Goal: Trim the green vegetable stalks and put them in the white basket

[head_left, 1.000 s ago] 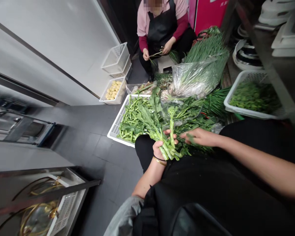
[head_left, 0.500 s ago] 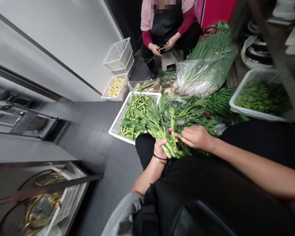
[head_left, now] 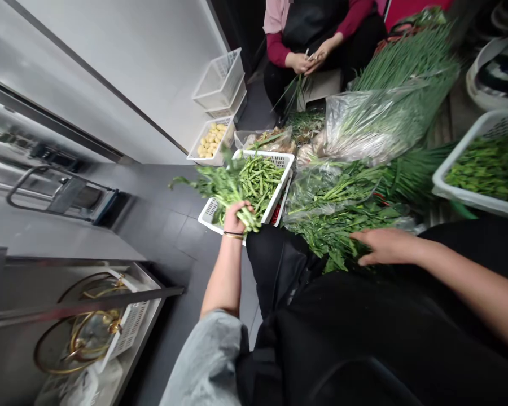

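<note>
My left hand (head_left: 237, 217) is closed around the pale stems of a bunch of leafy greens (head_left: 215, 186). The leaves fan out to the left over a white slotted basket (head_left: 288, 163) of green pieces like cut beans or stalks (head_left: 260, 180). At the edge of a heap of leafy greens (head_left: 334, 225) is my right hand (head_left: 383, 246), its thumb and fingers apart with nothing visible in them. Its fingertips reach the leaves; part of the heap lies in clear plastic.
Opposite sits a person whose hands (head_left: 311, 61) hold thin stalks. Bagged long green stalks (head_left: 389, 113) lie by them. A basket of leaves (head_left: 486, 175) stands at right, a potato-like pile (head_left: 211, 140) in a basket at back left. A metal rack (head_left: 152, 304) is at lower left.
My left hand has carried the bunch leftward from my lap to above the basket. My right hand has left the stems and moved right to the heap. The view has shifted.
</note>
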Action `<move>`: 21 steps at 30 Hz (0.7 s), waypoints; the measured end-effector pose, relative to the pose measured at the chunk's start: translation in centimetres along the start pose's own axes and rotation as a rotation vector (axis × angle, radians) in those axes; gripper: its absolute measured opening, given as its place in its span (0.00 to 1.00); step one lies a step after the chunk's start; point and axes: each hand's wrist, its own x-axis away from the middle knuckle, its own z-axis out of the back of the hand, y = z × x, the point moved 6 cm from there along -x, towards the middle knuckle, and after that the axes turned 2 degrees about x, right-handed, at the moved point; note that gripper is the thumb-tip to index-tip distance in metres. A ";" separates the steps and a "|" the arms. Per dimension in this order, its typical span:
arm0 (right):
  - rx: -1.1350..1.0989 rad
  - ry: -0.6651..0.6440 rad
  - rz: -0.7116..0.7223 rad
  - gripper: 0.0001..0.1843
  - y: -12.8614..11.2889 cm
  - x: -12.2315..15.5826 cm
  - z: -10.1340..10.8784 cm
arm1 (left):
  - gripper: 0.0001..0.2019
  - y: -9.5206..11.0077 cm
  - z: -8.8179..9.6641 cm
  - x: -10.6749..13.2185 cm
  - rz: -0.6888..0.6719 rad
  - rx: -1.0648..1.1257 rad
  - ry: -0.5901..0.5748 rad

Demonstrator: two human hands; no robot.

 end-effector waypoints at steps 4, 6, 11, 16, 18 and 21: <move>-0.524 0.212 0.060 0.32 -4.5 -2.5 4.8 | 0.14 -6.7 -9.6 5.4 0.083 0.001 -0.289; -0.755 0.332 0.038 0.27 -5.6 -3.6 6.4 | 0.15 -8.8 -12.9 7.2 0.095 0.018 -0.331; -1.121 0.448 0.054 0.30 -5.4 -3.7 6.5 | 0.15 -9.7 -14.6 8.6 0.041 0.081 -0.269; -0.948 0.553 0.063 0.24 -3.8 -2.3 8.2 | 0.14 -9.8 -14.2 9.2 0.076 0.026 -0.213; -0.603 0.712 0.102 0.19 -4.4 -1.4 10.0 | 0.14 -9.9 -14.1 9.1 0.102 0.035 -0.187; 0.079 0.963 0.217 0.18 -7.4 1.1 10.6 | 0.13 -9.9 -13.6 8.3 0.138 0.079 -0.154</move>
